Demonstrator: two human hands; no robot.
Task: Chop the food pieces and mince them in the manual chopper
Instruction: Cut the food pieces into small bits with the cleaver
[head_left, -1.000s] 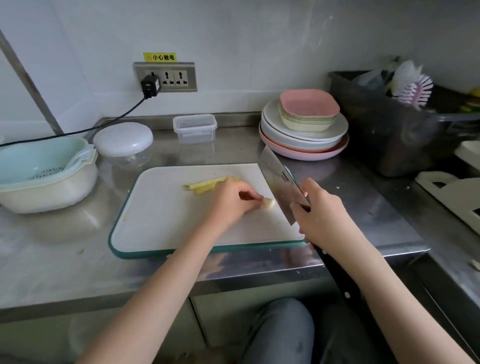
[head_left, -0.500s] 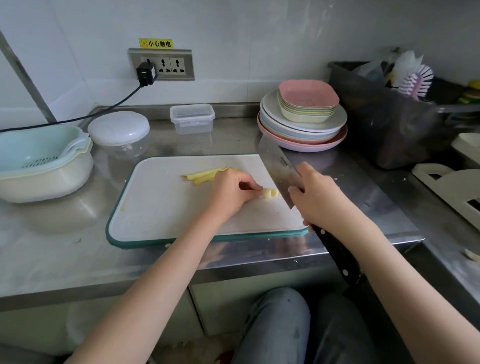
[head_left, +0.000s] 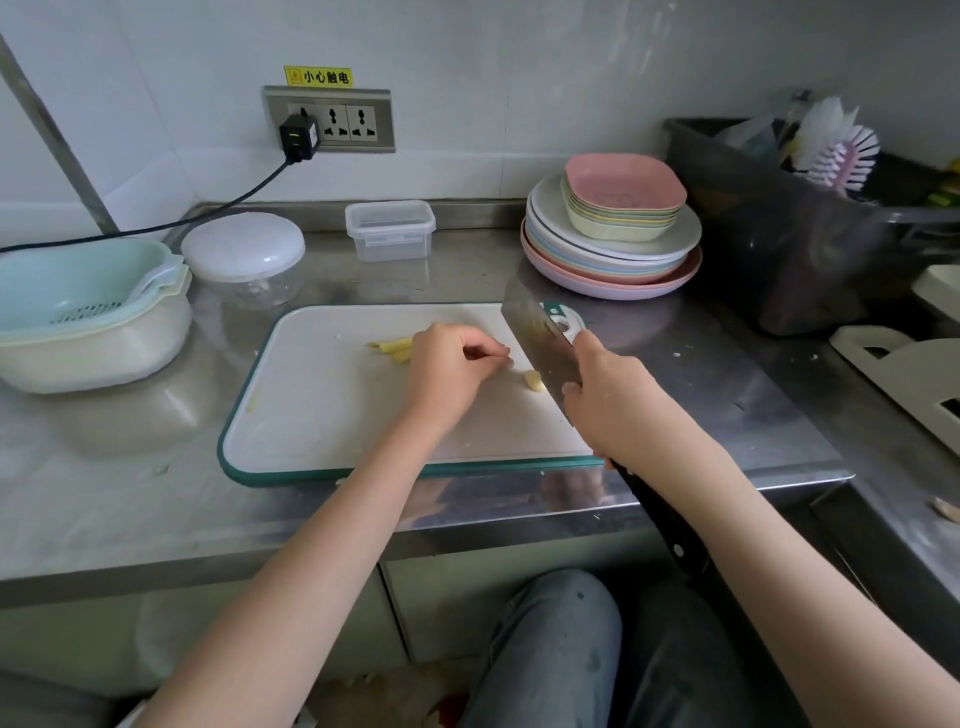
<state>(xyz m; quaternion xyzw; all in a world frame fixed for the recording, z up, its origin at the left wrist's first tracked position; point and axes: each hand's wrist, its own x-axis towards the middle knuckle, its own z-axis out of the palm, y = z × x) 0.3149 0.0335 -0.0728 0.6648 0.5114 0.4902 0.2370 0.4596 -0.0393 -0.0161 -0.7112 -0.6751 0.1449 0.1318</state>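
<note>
A white cutting board (head_left: 322, 415) with a teal rim lies on the steel counter. Pale yellow food strips (head_left: 392, 347) rest on it, partly hidden behind my left hand (head_left: 449, 371). That hand's fingers are curled down on the board, with a strip end just showing at the tips. A small cut piece (head_left: 533, 382) lies loose between those fingertips and the cleaver (head_left: 537, 340). My right hand (head_left: 610, 402) grips the cleaver where blade meets handle, blade edge down on the board. The manual chopper (head_left: 243, 257), white domed lid over a clear bowl, stands behind the board's left corner.
A light blue colander in a cream bowl (head_left: 88, 317) sits at far left. A clear lidded box (head_left: 390, 230) stands by the back wall. Stacked plates and bowls (head_left: 613, 234) are back right, a dark bin (head_left: 769, 228) beyond. A black cord (head_left: 228, 205) runs from the wall socket.
The cleaver has cut the end off the strip; that piece now lies apart from my left fingertips. My head has tilted, shifting the whole scene slightly.
</note>
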